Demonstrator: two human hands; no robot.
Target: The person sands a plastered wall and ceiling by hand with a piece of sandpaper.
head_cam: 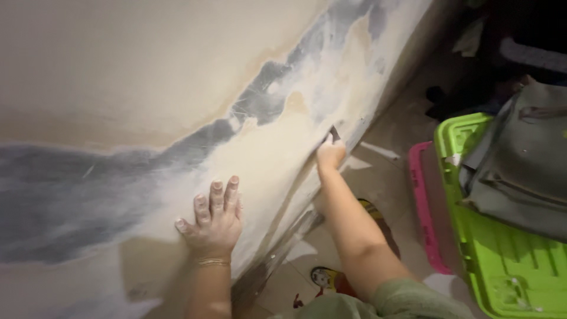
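Note:
A cream wall with a wide grey patch of bare, scraped surface fills the left and middle of the head view. My left hand lies flat against the wall, fingers spread, a thin bracelet at the wrist. My right hand reaches low along the wall near the floor and grips a small dark scraper, its blade touching the wall's lower part.
A lime green plastic lid or bin and a pink one stand on the tiled floor at right, with a grey bag on top. Paint flakes lie on the floor. A yellow slipper shows below my right arm.

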